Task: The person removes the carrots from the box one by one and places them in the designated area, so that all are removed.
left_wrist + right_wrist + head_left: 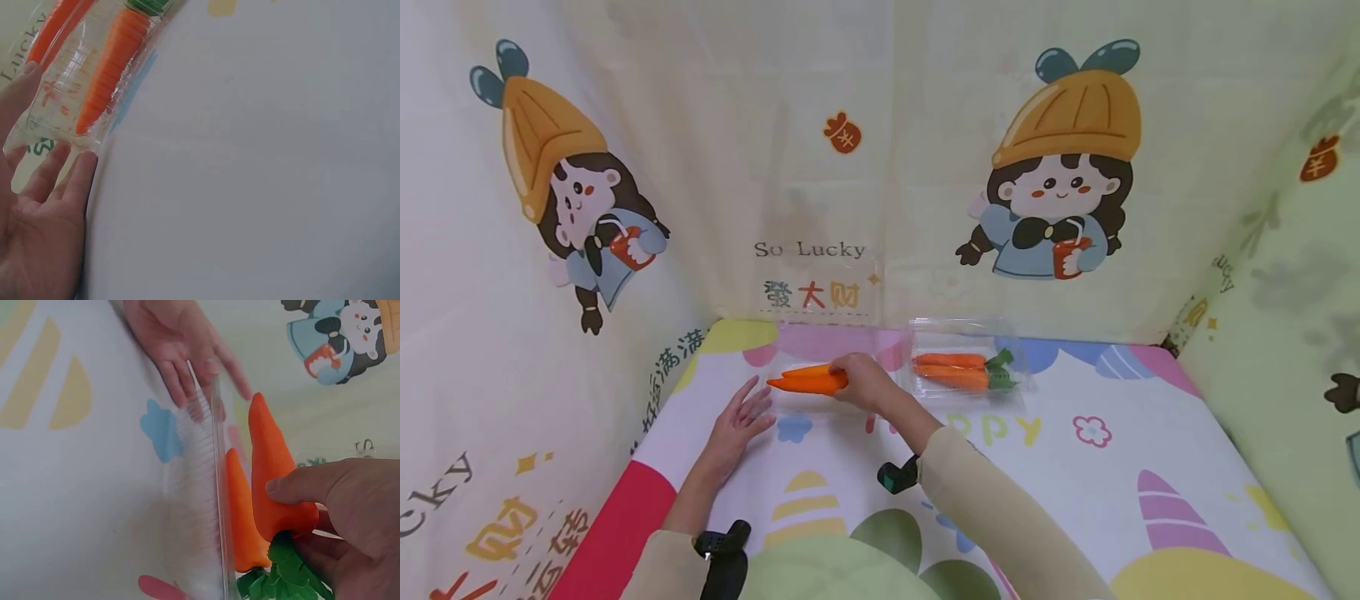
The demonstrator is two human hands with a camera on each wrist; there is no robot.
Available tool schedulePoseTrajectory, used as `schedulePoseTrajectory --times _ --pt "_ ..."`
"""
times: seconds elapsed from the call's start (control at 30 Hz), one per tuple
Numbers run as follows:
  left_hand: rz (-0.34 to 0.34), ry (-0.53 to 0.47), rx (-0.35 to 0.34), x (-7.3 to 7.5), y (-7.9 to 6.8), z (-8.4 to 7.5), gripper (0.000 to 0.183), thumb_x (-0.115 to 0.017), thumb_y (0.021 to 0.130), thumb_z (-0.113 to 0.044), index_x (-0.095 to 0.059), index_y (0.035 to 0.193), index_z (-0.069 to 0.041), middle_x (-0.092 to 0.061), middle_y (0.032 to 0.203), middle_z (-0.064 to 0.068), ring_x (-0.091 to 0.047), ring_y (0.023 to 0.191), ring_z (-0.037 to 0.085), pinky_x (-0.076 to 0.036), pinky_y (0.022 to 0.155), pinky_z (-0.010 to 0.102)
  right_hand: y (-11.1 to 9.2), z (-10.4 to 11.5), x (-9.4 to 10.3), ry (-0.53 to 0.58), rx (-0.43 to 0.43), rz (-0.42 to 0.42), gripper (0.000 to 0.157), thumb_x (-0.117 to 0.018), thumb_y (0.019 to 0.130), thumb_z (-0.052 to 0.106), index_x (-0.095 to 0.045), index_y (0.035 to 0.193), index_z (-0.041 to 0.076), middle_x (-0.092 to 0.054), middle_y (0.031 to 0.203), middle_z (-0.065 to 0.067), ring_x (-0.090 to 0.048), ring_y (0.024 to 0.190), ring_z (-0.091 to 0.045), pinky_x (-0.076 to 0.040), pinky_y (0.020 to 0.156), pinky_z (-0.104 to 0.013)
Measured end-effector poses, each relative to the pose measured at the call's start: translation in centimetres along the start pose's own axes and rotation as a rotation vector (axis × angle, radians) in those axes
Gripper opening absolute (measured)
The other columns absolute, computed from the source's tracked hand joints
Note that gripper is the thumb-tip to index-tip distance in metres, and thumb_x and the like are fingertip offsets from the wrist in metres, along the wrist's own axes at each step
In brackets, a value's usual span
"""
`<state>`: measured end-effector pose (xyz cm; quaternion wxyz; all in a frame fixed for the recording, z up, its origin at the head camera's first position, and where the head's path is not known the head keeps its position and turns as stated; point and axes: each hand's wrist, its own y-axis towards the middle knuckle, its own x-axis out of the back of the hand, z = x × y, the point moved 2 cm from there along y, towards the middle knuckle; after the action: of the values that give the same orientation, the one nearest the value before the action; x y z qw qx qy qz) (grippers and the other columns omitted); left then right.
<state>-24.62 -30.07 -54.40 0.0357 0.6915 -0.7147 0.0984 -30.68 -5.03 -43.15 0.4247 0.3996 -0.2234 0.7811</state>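
My right hand (863, 382) pinches an orange toy carrot (269, 444) with green leaves between thumb and fingers. The carrot is at a clear plastic box (220, 487), its pointed end toward my left hand. A second carrot (242, 506) lies alongside it, behind the box wall in the right wrist view. At the box's left end is my left hand (741, 429), fingers spread and holding nothing. Its fingertips are right at the box edge in the left wrist view, where a carrot (112, 69) shows through the plastic.
To the right stands another clear plastic box (910, 385) with two carrots (951, 377) in it, green tops to the right. A patterned cloth (1045, 492) covers the table. Printed curtains (925, 167) close off the back and both sides.
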Motion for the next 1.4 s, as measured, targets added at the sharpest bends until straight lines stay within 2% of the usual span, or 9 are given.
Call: schedulePoseTrajectory --times 0.2,0.57,0.77,0.83,0.93,1.17,1.4 --pt "0.006 -0.013 0.006 -0.1 0.1 0.0 0.077 -0.062 0.095 -0.029 -0.014 0.155 -0.035 -0.034 0.158 -0.001 -0.034 0.145 0.022 -0.039 0.105 0.020 -0.3 -0.3 0.4 -0.029 0.001 0.004 0.036 -0.073 0.086 0.015 -0.067 0.121 0.010 -0.067 0.114 -0.002 -0.056 0.097 -0.016 -0.053 0.093 -0.026" --pt "0.014 -0.037 -0.008 -0.5 -0.1 -0.4 0.078 -0.062 0.095 -0.028 -0.013 0.155 -0.032 -0.033 0.158 0.002 -0.032 0.145 0.025 -0.041 0.098 0.009 -1.3 -1.3 1.5 0.017 -0.022 -0.020 0.037 -0.074 0.085 0.017 -0.067 0.121 0.012 -0.066 0.111 0.000 -0.056 0.092 -0.014 -0.054 0.092 -0.024" --pt "0.013 -0.030 -0.006 -0.6 0.0 -0.3 0.078 -0.063 0.094 -0.029 -0.014 0.155 -0.034 -0.033 0.158 0.000 -0.033 0.145 0.024 -0.042 0.097 0.008 -1.5 -1.6 1.7 0.035 -0.033 -0.019 0.037 -0.074 0.085 0.016 -0.067 0.121 0.013 -0.067 0.111 0.000 -0.056 0.092 -0.015 -0.054 0.092 -0.025" --pt "0.010 -0.006 -0.006 -0.4 -0.1 -0.3 0.079 -0.063 0.094 -0.030 -0.013 0.155 -0.034 -0.033 0.158 -0.001 -0.034 0.145 0.023 -0.041 0.100 0.012 -1.5 -1.6 1.7 0.035 -0.032 -0.015 0.038 -0.074 0.085 0.015 -0.067 0.121 0.012 -0.067 0.112 0.000 -0.056 0.094 -0.015 -0.054 0.092 -0.025" --pt "0.004 0.008 -0.002 0.1 -0.2 -0.1 0.081 -0.064 0.093 -0.032 -0.013 0.155 -0.034 -0.033 0.158 -0.001 -0.034 0.145 0.024 -0.041 0.100 0.011 -1.5 -1.6 1.7 0.028 -0.028 -0.016 0.039 -0.075 0.085 0.016 -0.067 0.123 0.013 -0.067 0.113 0.000 -0.056 0.095 -0.015 -0.054 0.092 -0.025" --pt "-0.004 -0.008 0.013 0.3 -0.3 0.0 0.081 -0.065 0.092 -0.032 -0.014 0.155 -0.035 -0.033 0.158 -0.001 -0.033 0.145 0.021 -0.040 0.099 0.009 -1.6 -1.8 2.0 0.092 -0.016 -0.011 0.037 -0.075 0.085 0.020 -0.067 0.122 0.020 -0.063 0.109 0.009 -0.055 0.097 -0.013 -0.055 0.082 -0.025" --pt "0.008 -0.044 -0.010 0.2 -0.1 0.2 0.080 -0.065 0.093 -0.030 -0.015 0.155 -0.033 -0.032 0.159 0.002 -0.037 0.142 0.017 -0.044 0.094 0.007 -2.2 -2.4 2.5 0.041 -0.052 -0.020 0.039 -0.074 0.085 0.019 -0.066 0.123 0.014 -0.066 0.113 0.000 -0.056 0.095 -0.015 -0.055 0.091 -0.028"
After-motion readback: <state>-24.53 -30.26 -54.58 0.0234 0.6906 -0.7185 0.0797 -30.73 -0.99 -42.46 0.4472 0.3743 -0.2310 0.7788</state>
